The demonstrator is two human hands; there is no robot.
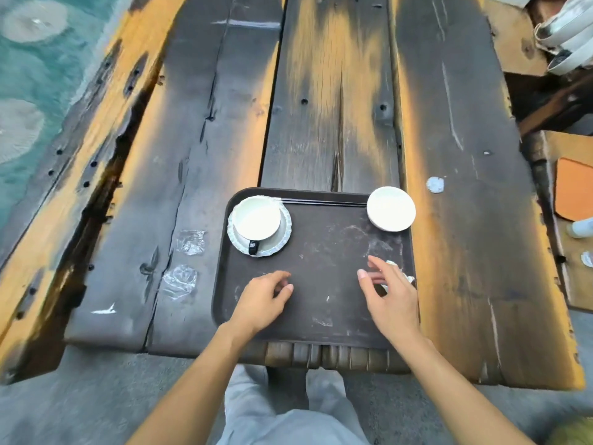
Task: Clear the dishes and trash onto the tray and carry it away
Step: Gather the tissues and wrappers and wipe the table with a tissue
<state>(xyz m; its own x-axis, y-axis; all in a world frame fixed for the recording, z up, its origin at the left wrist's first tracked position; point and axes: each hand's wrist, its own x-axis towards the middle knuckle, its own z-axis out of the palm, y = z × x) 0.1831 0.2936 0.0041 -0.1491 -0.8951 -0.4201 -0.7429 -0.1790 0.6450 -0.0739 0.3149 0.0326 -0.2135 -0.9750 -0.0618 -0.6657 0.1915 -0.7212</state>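
A dark tray (321,303) holds a cup (256,218) far-left and a bowl (391,208) far-right. Both hands, left (263,300) and right (390,293), hover over it, open and empty. Plastic scraps (184,261) left of the tray likely need picking up next.

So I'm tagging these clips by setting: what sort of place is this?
Probably an eatery or tea house, perhaps outdoors. A rustic plank table holds a brown serving tray with used white dishes, such as a cup on a saucer, and more white dishes are stacked beyond the table at the upper right.
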